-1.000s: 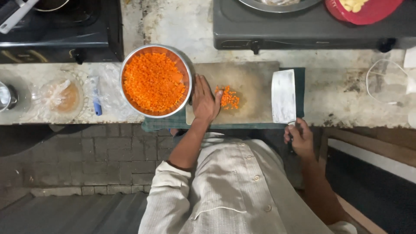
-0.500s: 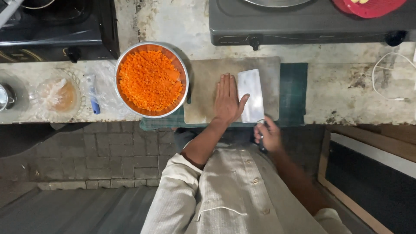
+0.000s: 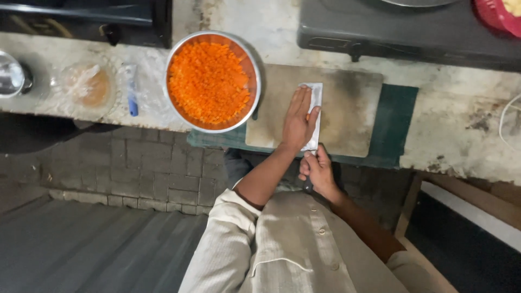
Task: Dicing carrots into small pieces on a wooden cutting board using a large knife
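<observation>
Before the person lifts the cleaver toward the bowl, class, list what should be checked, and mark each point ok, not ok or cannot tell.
1. Right hand grips the handle of the cleaver: ok.
2. Left hand lies flat on the blade, fingers off the edge: cannot tell.
3. Chopped carrot sits between blade and palm: cannot tell, only a speck of orange shows.
4. Bowl of chopped carrot stands beside the cutting board: ok.
5. Bowl has room for more: ok, rim shows above the carrot.
6. Cutting board lies fully on the counter: not ok, its near edge overhangs.
</observation>
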